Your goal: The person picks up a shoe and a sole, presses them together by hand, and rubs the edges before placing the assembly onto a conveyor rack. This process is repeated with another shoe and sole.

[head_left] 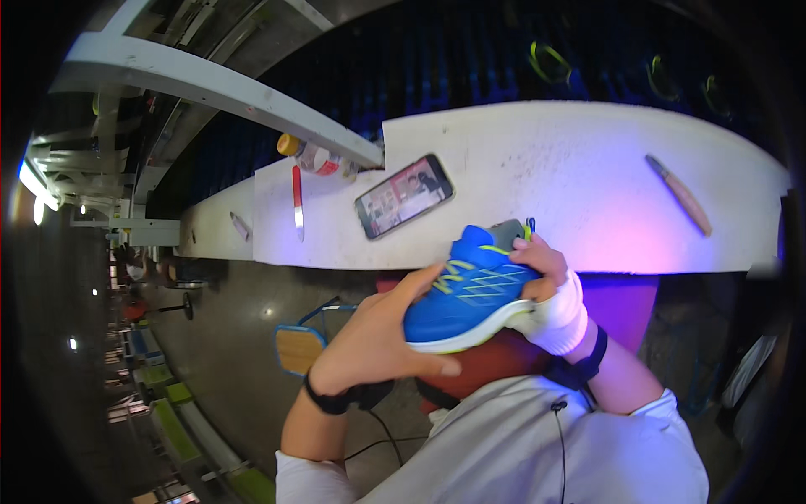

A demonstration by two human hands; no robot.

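A blue sneaker [467,296] with yellow-green laces and a white sole is held in front of me, just off the near edge of the table. Its toe end rests in my left hand [379,336], whose fingers go over the far side while the thumb lies along the sole. At the heel end, my right hand [544,277] grips the shoe near the collar, its fingers curled close to a lace loop. White wrapping covers part of the right hand and wrist. The shoe's far side is hidden.
On the white table [537,160] lie a lit phone [405,196], a red-handled knife [298,202] and a wooden-handled knife [682,197]. A yellow-capped bottle [315,157] stands by a pale metal beam [227,88]. At lower left is a stool [300,349]. Dark racking runs behind the table.
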